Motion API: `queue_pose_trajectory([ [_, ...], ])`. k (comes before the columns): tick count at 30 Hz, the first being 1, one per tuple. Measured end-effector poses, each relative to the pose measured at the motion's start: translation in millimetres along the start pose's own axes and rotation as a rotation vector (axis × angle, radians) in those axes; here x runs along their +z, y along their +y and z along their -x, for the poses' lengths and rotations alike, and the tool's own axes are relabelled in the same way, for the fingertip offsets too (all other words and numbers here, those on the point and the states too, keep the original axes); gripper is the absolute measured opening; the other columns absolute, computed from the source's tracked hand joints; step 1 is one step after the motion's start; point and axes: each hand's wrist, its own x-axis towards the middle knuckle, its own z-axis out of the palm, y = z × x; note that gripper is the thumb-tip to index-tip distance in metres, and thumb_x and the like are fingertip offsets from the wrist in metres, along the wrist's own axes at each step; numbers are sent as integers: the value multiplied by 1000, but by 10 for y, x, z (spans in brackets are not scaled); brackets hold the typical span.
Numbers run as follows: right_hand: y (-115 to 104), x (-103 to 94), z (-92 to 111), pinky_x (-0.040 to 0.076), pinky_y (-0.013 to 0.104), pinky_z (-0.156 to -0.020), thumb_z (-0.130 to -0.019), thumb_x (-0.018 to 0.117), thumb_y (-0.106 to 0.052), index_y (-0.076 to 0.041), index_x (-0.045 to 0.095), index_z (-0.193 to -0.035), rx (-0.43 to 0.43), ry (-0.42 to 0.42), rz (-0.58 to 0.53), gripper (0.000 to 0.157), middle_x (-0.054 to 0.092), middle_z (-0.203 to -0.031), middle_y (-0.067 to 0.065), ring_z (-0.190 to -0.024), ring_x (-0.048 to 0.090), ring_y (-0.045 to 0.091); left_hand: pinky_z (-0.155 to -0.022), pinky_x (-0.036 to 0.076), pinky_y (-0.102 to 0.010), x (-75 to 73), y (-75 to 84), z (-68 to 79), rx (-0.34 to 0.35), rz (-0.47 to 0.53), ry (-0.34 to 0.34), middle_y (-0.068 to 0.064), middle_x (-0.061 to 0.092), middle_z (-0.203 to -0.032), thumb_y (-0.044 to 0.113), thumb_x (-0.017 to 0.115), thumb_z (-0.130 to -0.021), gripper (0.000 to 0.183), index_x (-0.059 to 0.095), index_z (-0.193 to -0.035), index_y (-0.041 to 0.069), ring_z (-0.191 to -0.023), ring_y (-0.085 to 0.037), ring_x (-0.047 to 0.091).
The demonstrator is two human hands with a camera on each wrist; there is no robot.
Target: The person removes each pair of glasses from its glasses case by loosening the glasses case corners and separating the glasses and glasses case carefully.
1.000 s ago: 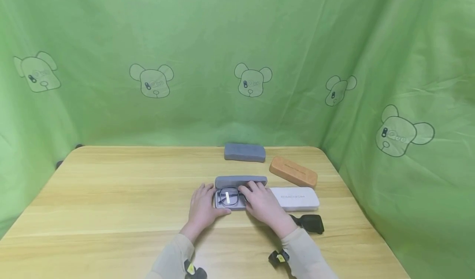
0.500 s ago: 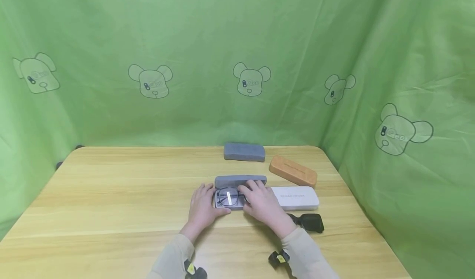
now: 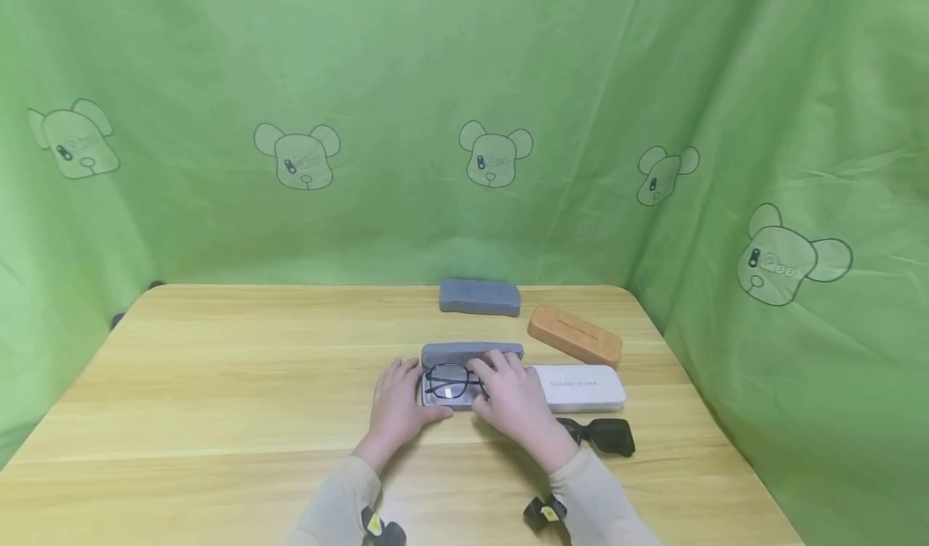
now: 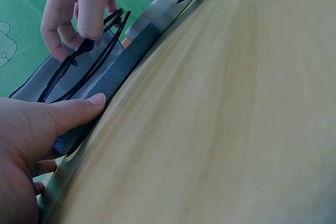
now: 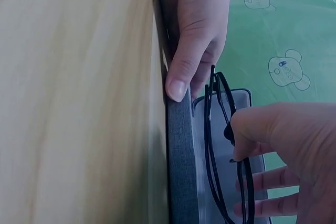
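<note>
An open grey glasses case (image 3: pixel 472 353) lies near the middle of the table with its lid raised at the back. My left hand (image 3: pixel 395 407) holds the case's left end; in the left wrist view its thumb (image 4: pixel 79 113) presses the front wall. Black-framed eyeglasses (image 3: pixel 448 381) are over the case's tray, temples folded. My right hand (image 3: pixel 514 397) pinches them at the bridge between thumb and fingers, as the right wrist view shows. The frame is tilted, and part of it appears above the case rim. In the head view the right hand hides the other lens.
A white case (image 3: pixel 581 388) lies right of the grey one, with black sunglasses (image 3: pixel 608 435) in front of it. Farther back are an orange case (image 3: pixel 573 335) and a closed blue-grey case (image 3: pixel 479 297). Green curtain (image 3: pixel 392 223) surrounds the table's back and sides.
The eyeglasses have tilted and risen slightly, so a temple now shows through the left lens. The right hand has shifted a little; the left hand and case have stayed put.
</note>
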Motion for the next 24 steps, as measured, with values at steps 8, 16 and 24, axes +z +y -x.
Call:
queue_pose_trajectory([
  [8,-29,-48,1,51,46,-67,-71,68,-21,-22,65,-115,37,-21,-7,45,63,-109,3,-96,60,27,-122,19,-56,13,-6,-3,0,5,-3,-16,48,-147,53,84,-64,92,53,-135,2,-144,-41,31],
  [16,-36,-120,-7,51,48,-69,-71,68,-20,-22,65,-114,48,-1,-13,43,63,-108,3,-99,59,27,-122,17,-56,-5,13,1,-12,16,-12,-16,47,-148,50,85,-65,90,54,-135,3,-145,-40,30],
  [24,-52,-169,12,52,50,-73,-71,69,-20,-21,65,-115,36,10,-14,44,63,-109,4,-102,59,27,-122,17,-56,-7,4,5,-10,16,-10,-16,47,-148,49,85,-65,90,54,-135,2,-145,-40,30],
])
